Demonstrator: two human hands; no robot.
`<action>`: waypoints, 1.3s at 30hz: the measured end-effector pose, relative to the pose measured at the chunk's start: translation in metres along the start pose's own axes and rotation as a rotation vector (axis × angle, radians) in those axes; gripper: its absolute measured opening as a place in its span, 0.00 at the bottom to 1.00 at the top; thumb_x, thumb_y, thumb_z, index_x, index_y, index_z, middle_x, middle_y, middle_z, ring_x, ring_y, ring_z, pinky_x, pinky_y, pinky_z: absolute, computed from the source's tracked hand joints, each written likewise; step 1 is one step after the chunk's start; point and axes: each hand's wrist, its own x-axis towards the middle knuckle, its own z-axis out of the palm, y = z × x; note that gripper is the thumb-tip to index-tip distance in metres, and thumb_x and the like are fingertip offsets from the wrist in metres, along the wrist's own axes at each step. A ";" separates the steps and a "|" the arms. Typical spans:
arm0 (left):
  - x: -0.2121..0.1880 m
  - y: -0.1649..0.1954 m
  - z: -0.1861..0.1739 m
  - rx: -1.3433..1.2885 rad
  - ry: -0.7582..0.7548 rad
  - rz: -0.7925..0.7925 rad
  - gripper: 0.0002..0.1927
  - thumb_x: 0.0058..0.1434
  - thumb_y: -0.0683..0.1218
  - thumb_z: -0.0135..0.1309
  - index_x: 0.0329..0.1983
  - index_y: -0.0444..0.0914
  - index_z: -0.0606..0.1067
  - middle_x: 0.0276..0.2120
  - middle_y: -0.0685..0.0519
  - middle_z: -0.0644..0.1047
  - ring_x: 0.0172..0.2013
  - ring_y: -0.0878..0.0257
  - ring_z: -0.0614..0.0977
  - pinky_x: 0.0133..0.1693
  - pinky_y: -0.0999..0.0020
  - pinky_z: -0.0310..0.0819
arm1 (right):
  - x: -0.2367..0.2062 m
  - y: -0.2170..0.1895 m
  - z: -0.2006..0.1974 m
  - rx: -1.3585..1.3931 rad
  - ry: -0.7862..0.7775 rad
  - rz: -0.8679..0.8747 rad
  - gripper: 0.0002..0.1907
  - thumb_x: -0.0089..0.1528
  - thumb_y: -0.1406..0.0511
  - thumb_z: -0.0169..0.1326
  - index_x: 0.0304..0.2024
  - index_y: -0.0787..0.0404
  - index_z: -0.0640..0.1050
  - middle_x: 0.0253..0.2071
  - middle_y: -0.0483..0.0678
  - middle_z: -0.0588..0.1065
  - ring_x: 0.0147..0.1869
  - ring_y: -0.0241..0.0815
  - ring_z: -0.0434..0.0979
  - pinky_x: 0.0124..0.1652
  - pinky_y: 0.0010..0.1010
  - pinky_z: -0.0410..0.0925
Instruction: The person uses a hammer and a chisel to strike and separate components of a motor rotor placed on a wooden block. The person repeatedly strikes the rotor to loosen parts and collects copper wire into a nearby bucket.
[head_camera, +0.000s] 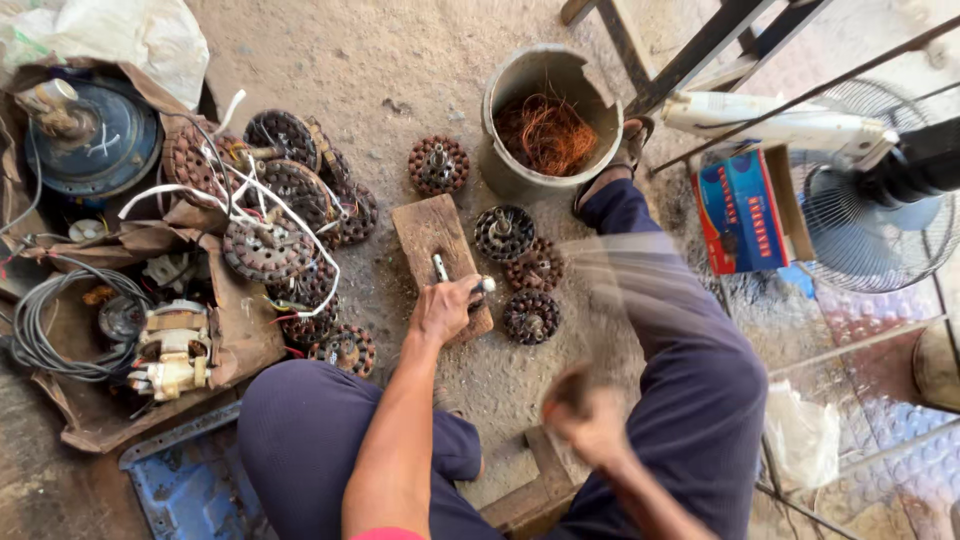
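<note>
Wooden block (428, 240) centre—bucket (520, 90) behind, 3 stators (530, 317) right (wired stators (268, 215) left).

Bare concrete floor (400, 60) here: a wooden block (430, 235) lies mid-floor, rusty motor cores (528, 290) just beside it, a bucket (520, 170) of copper wire behind them.

The wooden block (440, 255) looks rough, matt and scuffed. The tool (455, 277) under the left hand (445, 308) shows bright, smooth metal. The stator cores (520, 275) are dull, rusty laminated metal; the bucket (530, 90) is matt, dusty grey (metal or plastic, hard to tell) and holds shiny copper wire (545, 135). The floor (380, 60) is rough, gritty concrete.
</note>
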 end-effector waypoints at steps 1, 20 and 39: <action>0.000 0.001 -0.006 0.016 0.095 0.055 0.18 0.68 0.38 0.47 0.58 0.47 0.77 0.30 0.43 0.82 0.26 0.53 0.83 0.27 0.60 0.79 | -0.003 0.022 0.010 0.226 -0.175 0.236 0.12 0.55 0.65 0.62 0.34 0.62 0.71 0.21 0.45 0.68 0.19 0.37 0.67 0.20 0.31 0.62; -0.006 -0.007 -0.019 0.061 0.152 0.059 0.17 0.62 0.52 0.58 0.54 0.49 0.80 0.38 0.43 0.83 0.37 0.45 0.85 0.37 0.52 0.80 | -0.001 0.035 0.010 0.411 -0.394 0.555 0.08 0.51 0.70 0.56 0.29 0.71 0.74 0.19 0.55 0.74 0.15 0.45 0.73 0.17 0.37 0.66; 0.005 0.036 0.014 0.528 0.226 0.370 0.10 0.67 0.41 0.43 0.34 0.46 0.75 0.41 0.52 0.85 0.39 0.53 0.87 0.49 0.41 0.78 | 0.017 0.090 0.035 0.575 -0.262 0.900 0.08 0.53 0.71 0.57 0.29 0.72 0.74 0.21 0.53 0.71 0.17 0.47 0.74 0.17 0.42 0.68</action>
